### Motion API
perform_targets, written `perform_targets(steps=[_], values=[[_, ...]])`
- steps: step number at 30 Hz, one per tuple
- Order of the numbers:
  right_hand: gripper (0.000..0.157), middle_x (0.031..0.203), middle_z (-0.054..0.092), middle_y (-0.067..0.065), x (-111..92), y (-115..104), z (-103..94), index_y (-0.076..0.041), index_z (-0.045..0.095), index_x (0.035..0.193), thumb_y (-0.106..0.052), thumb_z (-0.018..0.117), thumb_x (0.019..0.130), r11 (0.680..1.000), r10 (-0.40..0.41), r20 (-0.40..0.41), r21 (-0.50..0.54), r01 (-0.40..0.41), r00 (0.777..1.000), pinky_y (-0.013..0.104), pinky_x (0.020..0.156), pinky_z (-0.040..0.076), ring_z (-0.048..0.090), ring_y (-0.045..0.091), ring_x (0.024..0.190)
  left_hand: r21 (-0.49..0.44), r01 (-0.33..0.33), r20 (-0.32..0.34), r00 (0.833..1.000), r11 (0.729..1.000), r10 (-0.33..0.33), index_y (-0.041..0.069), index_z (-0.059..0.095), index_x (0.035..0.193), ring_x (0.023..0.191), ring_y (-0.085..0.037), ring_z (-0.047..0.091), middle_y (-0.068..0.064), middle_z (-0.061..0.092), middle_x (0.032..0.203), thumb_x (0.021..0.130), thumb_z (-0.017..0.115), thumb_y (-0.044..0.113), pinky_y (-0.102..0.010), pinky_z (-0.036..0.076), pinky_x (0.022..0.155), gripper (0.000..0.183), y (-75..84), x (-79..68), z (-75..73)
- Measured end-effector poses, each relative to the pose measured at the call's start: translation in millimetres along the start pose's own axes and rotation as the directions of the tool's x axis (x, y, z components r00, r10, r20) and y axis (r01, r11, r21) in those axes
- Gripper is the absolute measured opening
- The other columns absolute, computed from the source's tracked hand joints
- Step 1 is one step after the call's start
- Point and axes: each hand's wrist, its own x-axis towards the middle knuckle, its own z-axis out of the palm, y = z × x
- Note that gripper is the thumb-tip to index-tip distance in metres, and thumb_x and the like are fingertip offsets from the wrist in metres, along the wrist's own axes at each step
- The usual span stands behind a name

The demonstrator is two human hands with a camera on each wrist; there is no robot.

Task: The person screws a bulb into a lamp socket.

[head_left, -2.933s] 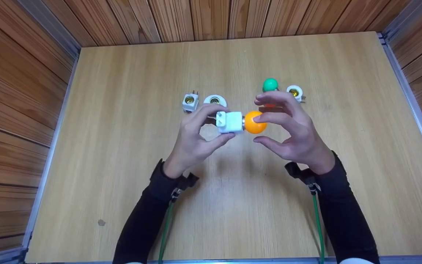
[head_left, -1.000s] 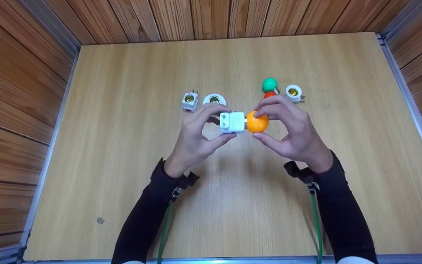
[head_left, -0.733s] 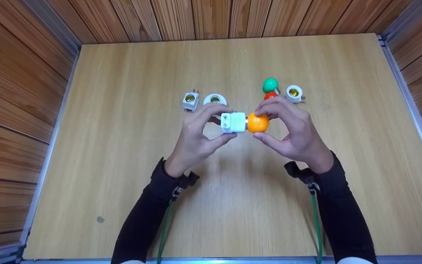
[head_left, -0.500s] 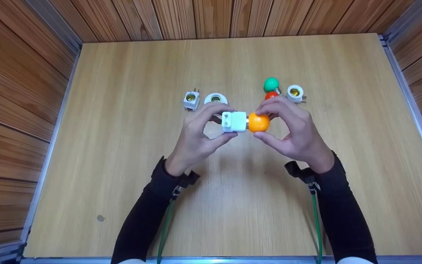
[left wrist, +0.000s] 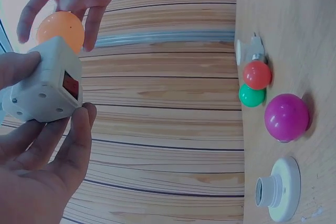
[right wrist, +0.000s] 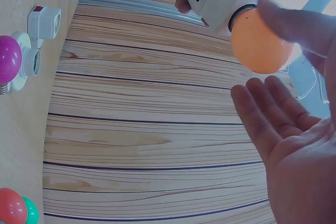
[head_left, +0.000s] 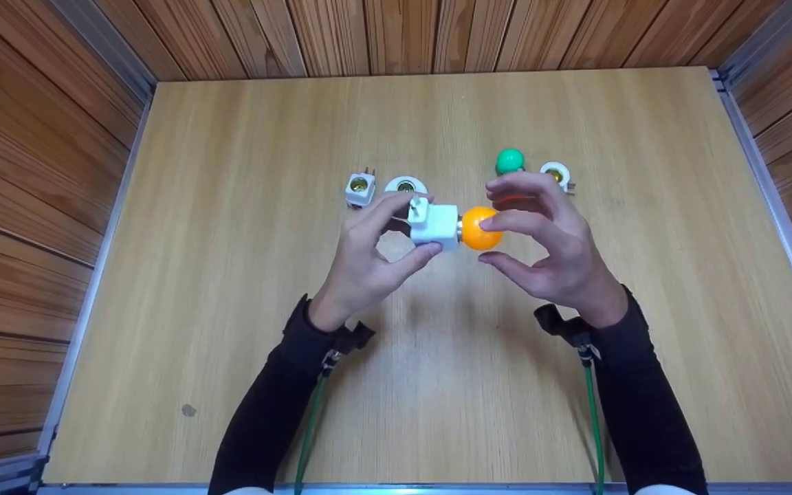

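Over the middle of the table, my left hand (head_left: 368, 254) grips a white plug-in lamp holder (head_left: 441, 223) between thumb and fingers. Its plug pins point up and to the left, and a red switch shows on its side in both wrist views. An orange bulb (head_left: 480, 237) sits in the holder's mouth, a strip of its metal base visible. Around the bulb, my right hand (head_left: 561, 251) has its fingers spread. One fingertip lies against the orange glass in the head view, while the thumb stands apart below it.
Behind the hands lie a square lamp holder (head_left: 359, 187), a round lamp base (head_left: 406, 184), a green bulb (head_left: 509, 161) and another holder (head_left: 555, 172). A red bulb (left wrist: 256, 74) and a magenta bulb (left wrist: 286, 117) are mostly hidden from the head view. Wooden walls enclose the table.
My right thumb and fingers have spread from their pinch on the orange bulb. The lamp holder has tipped slightly in my left hand and shifted a little left with the bulb.
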Motion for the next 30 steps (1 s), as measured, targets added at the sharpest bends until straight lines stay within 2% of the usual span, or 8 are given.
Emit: perform_targets(steps=[4,8,12,19,24,28,30], values=[[0.017,0.126,0.058,0.029,0.0,0.0,1.4,-0.002,0.073,0.102,-0.013,0.081,0.094,1.000,-0.030,0.009,0.009,0.030,1.000,0.023,0.113,0.054,0.062,0.025,0.121,-0.012,0.003,0.002,1.000,1.000,-0.003,-0.003,0.064,0.135,0.104,-0.021,0.071,-0.016,0.073,0.126,0.091,0.085,0.016,-0.032,0.065,0.090,0.052,0.3,-0.1,0.4],[0.009,0.118,0.058,0.029,0.8,0.7,3.6,-0.002,0.074,0.096,-0.009,0.080,0.094,0.998,-0.066,-0.016,0.020,0.067,0.998,0.023,0.113,0.055,0.063,0.027,0.116,-0.020,0.006,0.009,1.000,1.000,-0.006,-0.005,0.065,0.134,0.101,-0.022,0.072,-0.017,0.073,0.122,0.091,0.085,0.016,-0.030,0.065,0.088,0.052,0.3,0.2,1.2],[0.011,0.115,0.060,0.028,1.4,0.8,5.0,-0.003,0.076,0.093,-0.013,0.076,0.097,0.996,-0.083,-0.032,0.026,0.084,0.996,0.022,0.112,0.055,0.062,0.028,0.112,-0.038,0.018,0.018,1.000,0.999,-0.017,-0.006,0.065,0.135,0.099,-0.023,0.072,-0.018,0.074,0.119,0.090,0.085,0.016,-0.030,0.066,0.088,0.053,0.9,0.5,1.8],[0.013,0.114,0.060,0.027,1.2,-0.9,3.1,-0.003,0.076,0.095,-0.015,0.075,0.099,0.998,-0.065,0.006,0.018,0.064,0.998,0.020,0.113,0.054,0.062,0.028,0.111,-0.086,0.036,0.034,0.999,0.996,-0.033,-0.006,0.064,0.138,0.099,-0.028,0.072,-0.020,0.074,0.121,0.091,0.084,0.011,-0.032,0.066,0.088,0.054,1.5,0.0,1.9],[0.013,0.113,0.061,0.027,1.5,-1.1,2.0,-0.002,0.075,0.096,-0.015,0.074,0.099,0.998,-0.060,0.022,0.015,0.060,0.998,0.019,0.112,0.054,0.062,0.029,0.108,-0.080,0.033,0.037,0.999,0.996,-0.030,-0.006,0.063,0.138,0.100,-0.025,0.072,-0.019,0.074,0.122,0.091,0.084,0.012,-0.032,0.066,0.089,0.055,1.7,0.3,1.9],[0.007,0.113,0.061,0.027,2.0,-1.1,1.2,-0.001,0.075,0.097,-0.002,0.080,0.092,0.998,-0.059,0.031,0.012,0.059,0.998,0.018,0.112,0.054,0.062,0.031,0.107,-0.072,0.024,0.035,0.999,0.997,-0.022,-0.006,0.063,0.138,0.100,-0.023,0.073,-0.019,0.074,0.121,0.091,0.085,0.013,-0.037,0.066,0.089,0.056,1.2,-0.1,1.7],[0.019,0.113,0.061,0.027,2.3,-1.4,0.8,-0.001,0.075,0.097,0.009,0.083,0.083,0.998,-0.055,0.039,0.009,0.055,0.998,0.018,0.112,0.054,0.062,0.031,0.107,-0.070,0.021,0.035,0.999,0.997,-0.019,-0.005,0.063,0.138,0.100,-0.022,0.073,-0.018,0.074,0.121,0.091,0.085,0.014,-0.036,0.066,0.089,0.056,1.1,-0.1,1.5]])
